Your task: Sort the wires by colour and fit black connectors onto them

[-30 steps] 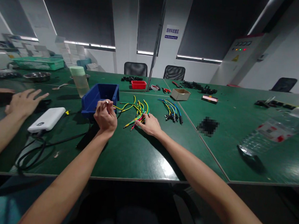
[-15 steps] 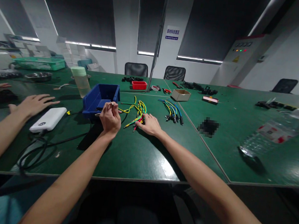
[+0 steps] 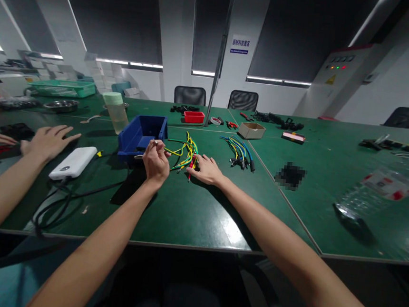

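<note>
My left hand [image 3: 156,160] is closed in a pinch beside the front of a blue bin [image 3: 126,142]. A small pale tip shows above its fingers, but what it holds is mostly hidden. Yellow-green wires [image 3: 190,145] lie in a loose bundle between my hands, and one runs up to my left fingers. My right hand [image 3: 206,169] rests low over the near end of this bundle. Between its thumb and forefinger is a thin red wire [image 3: 189,176]. Right of it lies a second bundle of blue and yellow wires [image 3: 242,153] with black ends.
At left, another person's hand [image 3: 46,142] is beside a white power bank [image 3: 73,163] with a black cable. A bottle with a green lid [image 3: 116,112] stands behind the bin. Farther back are a red tray [image 3: 194,117] and a cardboard box [image 3: 251,131]. A plastic bottle [image 3: 380,185] lies right.
The view has shifted slightly, moving the table things to the right. The red wire at my right fingertips now stands out more. My left hand stays closed near the bin.
</note>
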Available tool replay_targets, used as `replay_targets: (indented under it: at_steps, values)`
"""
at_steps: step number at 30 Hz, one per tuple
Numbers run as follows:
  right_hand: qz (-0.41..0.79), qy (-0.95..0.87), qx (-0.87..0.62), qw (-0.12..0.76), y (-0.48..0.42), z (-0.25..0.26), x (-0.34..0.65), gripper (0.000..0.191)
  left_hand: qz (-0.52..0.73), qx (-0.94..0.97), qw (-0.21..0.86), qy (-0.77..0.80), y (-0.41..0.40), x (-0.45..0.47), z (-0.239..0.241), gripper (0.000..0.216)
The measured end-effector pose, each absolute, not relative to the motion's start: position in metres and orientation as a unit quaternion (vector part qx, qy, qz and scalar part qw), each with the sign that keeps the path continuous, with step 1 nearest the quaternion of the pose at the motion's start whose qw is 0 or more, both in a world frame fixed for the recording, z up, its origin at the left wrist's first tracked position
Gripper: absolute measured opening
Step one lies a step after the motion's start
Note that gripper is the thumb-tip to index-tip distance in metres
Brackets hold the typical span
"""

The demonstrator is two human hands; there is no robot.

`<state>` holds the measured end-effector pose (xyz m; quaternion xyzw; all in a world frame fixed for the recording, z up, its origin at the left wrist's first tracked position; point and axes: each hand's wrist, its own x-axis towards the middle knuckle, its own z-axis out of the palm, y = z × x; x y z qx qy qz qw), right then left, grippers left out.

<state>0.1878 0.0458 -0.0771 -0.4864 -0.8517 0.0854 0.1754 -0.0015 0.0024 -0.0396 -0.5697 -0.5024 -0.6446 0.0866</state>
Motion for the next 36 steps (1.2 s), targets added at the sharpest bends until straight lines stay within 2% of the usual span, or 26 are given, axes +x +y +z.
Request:
replay_targets:
  at_steps: [4,12,15,19,23,27,31,36]
  values:
    - [0.091,-0.838,-0.496,0.207,0.046,-0.076,0.189,0.078,-0.656,-0.558,0.102,-0.497,0.002,-0.002,-0.039,0.034]
    - [0.057,-0.785,-0.511,0.347,0.044,-0.072,0.188,0.028,-0.681,-0.509,0.146,-0.505,0.001,-0.007,-0.04,0.029]
    - [0.066,-0.77,-0.517,0.368,0.044,-0.072,0.188,0.018,-0.702,-0.498,0.134,-0.491,-0.002,-0.004,-0.038,0.028]
    - [0.096,-0.768,-0.502,0.386,0.043,-0.071,0.186,0.018,-0.712,-0.507,0.097,-0.476,-0.006,0.001,-0.036,0.03]
    - [0.159,-0.756,-0.471,0.426,0.041,-0.07,0.184,0.022,-0.738,-0.505,0.001,-0.448,-0.006,0.008,-0.034,0.033]
    - [0.322,-0.702,-0.43,0.467,0.043,-0.068,0.182,0.029,-0.767,-0.488,-0.126,-0.397,-0.003,0.014,-0.034,0.033]
    - [0.469,-0.575,-0.379,0.554,0.048,-0.065,0.18,0.04,-0.751,-0.483,-0.223,-0.391,0.004,0.013,-0.039,0.035]
    - [0.482,-0.467,-0.386,0.632,0.057,-0.067,0.183,0.037,-0.695,-0.506,-0.317,-0.402,0.012,0.01,-0.047,0.037]
